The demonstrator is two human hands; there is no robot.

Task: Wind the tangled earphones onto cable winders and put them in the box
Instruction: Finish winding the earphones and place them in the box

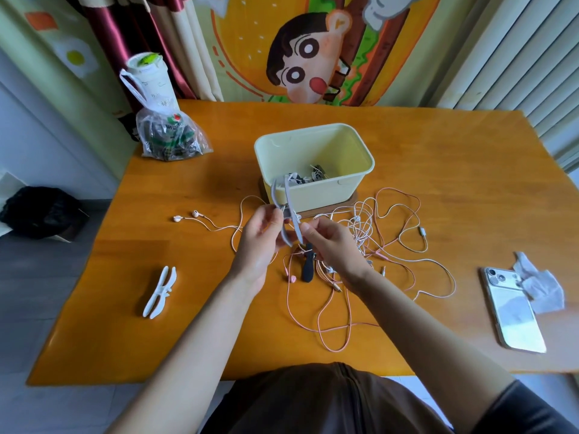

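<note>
We hold the grey cable winder (289,214) above the desk (438,170), just in front of the box (351,186). Its long axis runs from us toward the box. Our left hand (260,236) pinches its middle and our right hand (326,242) pinches its near end. The tangled earphones (363,227) lie on the desk just beyond the right hand, so we judge that hand should fetch the cord. We cannot tell whether a cord is already caught.
</note>
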